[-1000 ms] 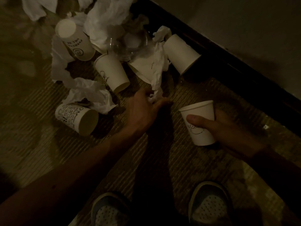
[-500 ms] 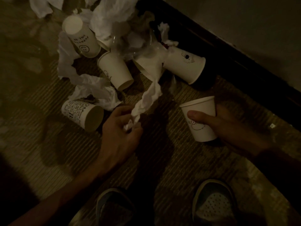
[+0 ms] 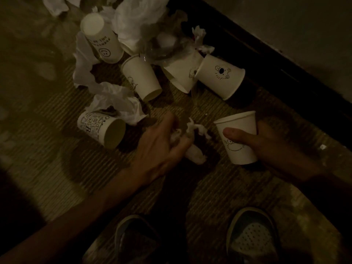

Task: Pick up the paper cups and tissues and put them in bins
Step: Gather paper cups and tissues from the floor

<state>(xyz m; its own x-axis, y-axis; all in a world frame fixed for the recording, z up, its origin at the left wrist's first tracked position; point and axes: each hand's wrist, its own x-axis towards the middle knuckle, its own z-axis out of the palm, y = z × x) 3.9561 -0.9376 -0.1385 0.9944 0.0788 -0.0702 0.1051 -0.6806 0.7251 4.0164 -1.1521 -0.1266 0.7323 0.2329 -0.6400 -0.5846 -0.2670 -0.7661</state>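
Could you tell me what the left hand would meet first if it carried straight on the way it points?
Probably the lying cup with the animal face, past bare floor; the left hand, gripping a tissue, points up-right. Depth is unclear.

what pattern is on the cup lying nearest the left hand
That cup is white, covered in dense black doodles; head view.

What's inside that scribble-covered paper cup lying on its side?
The white scribble-covered paper cup shows only bare inner wall at its open mouth, with nothing visible inside. Its deep end is too dark to tell. A crumpled white tissue overlaps its closed end.
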